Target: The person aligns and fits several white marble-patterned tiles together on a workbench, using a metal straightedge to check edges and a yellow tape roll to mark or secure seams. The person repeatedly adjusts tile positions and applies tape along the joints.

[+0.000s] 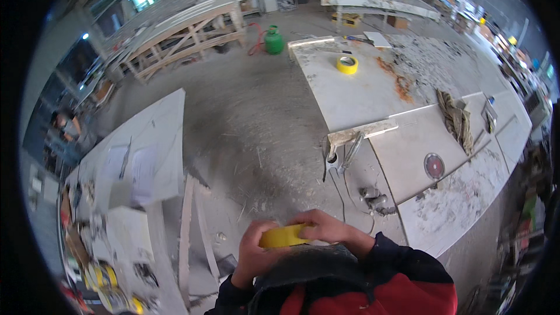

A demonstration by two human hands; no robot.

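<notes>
A roll of yellow tape [282, 237] is held in front of my body, low in the middle of the head view. My left hand [253, 249] wraps around its left side. The fingers of my right hand [329, 227] are closed on the roll's right end. Whether a strip is pulled loose cannot be made out. Beyond my hands, a second roll of yellow tape [347, 66] lies on the stained white worktable [328, 98] at the right.
Nearer on the right are a red cutting disc [434, 165], a crumpled brown cloth [455, 121] and a power tool [350, 153] at the table edge. A green gas cylinder [273, 41] stands on the floor. Papers [143, 175] lie on a white slab [166, 116]; a person [70, 127] is far left.
</notes>
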